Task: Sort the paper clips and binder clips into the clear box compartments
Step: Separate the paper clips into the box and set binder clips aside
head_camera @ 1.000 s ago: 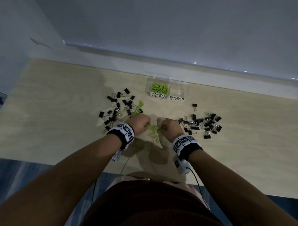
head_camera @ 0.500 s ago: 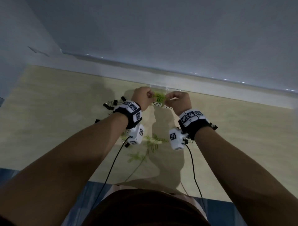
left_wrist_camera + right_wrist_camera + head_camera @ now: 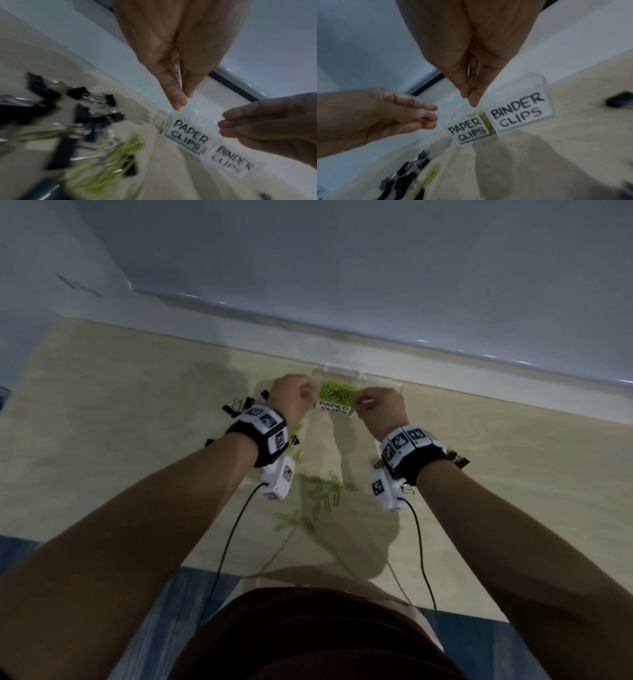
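Note:
The clear box stands at the table's far edge. Its left compartment, labelled PAPER CLIPS, holds green paper clips. The BINDER CLIPS compartment looks empty. My left hand hovers at the box's left end and my right hand at its right side. In the wrist views the left hand's fingers and the right hand's fingers are straight and point down at the box, and nothing shows between them. Loose green paper clips lie on the table under my wrists.
Black binder clips lie in a pile on the left, and a few more show beside my right wristband. The light wooden table ends at a white ledge and wall just behind the box. Cables hang from both wrist cameras.
Both hands rose from the loose green clips near the table's middle and went forward to the box. The bunch of green clips they held together is no longer in their fingers.

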Action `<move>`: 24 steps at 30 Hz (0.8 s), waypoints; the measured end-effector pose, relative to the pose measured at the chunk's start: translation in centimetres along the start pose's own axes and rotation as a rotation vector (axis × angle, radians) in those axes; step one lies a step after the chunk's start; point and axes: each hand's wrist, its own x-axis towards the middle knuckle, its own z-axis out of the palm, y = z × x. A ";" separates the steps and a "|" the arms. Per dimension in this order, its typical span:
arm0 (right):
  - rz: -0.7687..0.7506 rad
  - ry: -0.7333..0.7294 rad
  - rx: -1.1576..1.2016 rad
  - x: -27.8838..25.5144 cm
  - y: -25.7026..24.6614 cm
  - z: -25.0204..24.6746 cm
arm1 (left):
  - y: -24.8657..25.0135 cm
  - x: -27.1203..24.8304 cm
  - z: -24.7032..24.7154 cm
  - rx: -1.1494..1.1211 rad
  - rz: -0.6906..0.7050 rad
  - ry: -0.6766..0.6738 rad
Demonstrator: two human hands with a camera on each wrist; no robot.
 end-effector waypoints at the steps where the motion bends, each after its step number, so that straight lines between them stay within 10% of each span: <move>1: -0.003 -0.029 0.003 -1.1 0.9 0.1 | -0.8 -1.3 -0.4 0.048 -0.002 -0.049; 10: 0.032 -0.472 -0.383 -10.9 3.4 2.5 | -6.7 -9.5 0.3 0.539 0.035 -0.439; 19: -0.033 -0.421 -0.297 -12.0 2.5 6.7 | -5.9 -11.5 4.8 0.767 0.292 -0.483; 24: -0.058 -0.341 -0.237 -11.4 3.6 6.3 | -6.3 -11.1 5.2 0.531 0.242 -0.484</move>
